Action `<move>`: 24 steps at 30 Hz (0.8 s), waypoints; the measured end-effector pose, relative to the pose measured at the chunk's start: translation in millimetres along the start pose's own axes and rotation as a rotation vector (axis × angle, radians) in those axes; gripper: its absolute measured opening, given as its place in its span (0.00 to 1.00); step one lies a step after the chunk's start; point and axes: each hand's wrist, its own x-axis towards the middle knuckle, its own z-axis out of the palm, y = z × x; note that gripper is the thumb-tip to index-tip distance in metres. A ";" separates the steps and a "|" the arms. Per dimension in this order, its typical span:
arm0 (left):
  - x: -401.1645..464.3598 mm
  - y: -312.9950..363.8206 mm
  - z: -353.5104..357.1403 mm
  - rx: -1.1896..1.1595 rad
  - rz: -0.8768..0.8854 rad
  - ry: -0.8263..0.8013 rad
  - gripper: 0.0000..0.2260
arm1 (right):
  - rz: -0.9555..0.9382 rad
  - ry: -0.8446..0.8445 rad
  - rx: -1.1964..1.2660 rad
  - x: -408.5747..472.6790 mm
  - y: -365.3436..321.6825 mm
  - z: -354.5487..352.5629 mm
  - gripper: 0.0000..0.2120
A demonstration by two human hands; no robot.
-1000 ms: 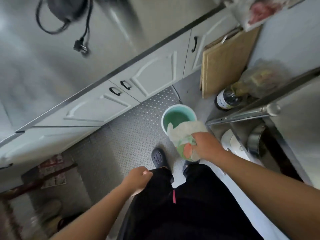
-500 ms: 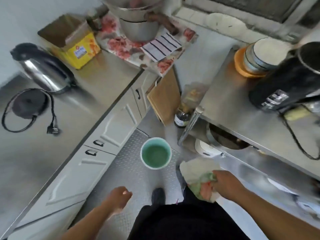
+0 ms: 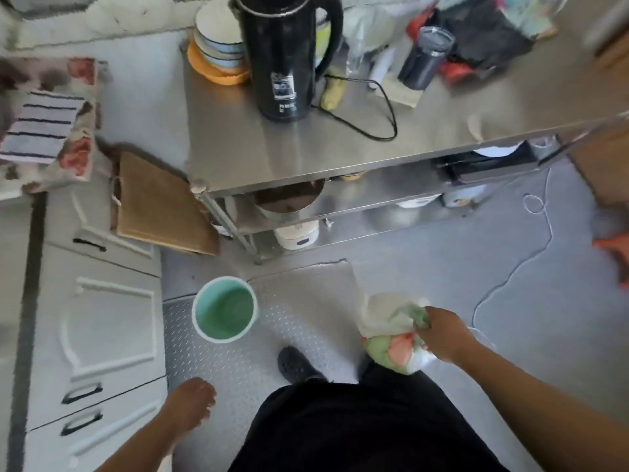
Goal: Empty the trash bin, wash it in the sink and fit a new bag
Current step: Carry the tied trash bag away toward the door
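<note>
The full trash bag [image 3: 394,332] has swung further right of the empty bin [image 3: 224,313]; right hand [image 3: 442,335] grips its neck, left hand [image 3: 190,405] seemingly hangs loose.

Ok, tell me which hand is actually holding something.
The right hand: its fingers grip the bunched neck of the full trash bag. The left hand hangs free with nothing in it, near the white cabinet drawers.

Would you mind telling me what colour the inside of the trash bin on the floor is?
Mint green inside the trash bin, with a paler rim, seen in the head view.
</note>
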 end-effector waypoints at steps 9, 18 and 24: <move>-15.0 146.9 80.3 0.339 0.187 -0.019 0.08 | 0.311 0.107 0.379 -42.4 185.9 10.1 0.10; -68.6 329.9 266.0 0.548 0.449 -0.114 0.08 | 0.534 0.035 0.555 -84.1 376.2 19.9 0.07; -118.4 422.0 374.2 0.756 0.612 -0.273 0.09 | 0.639 -0.043 0.593 -90.3 443.0 -1.7 0.06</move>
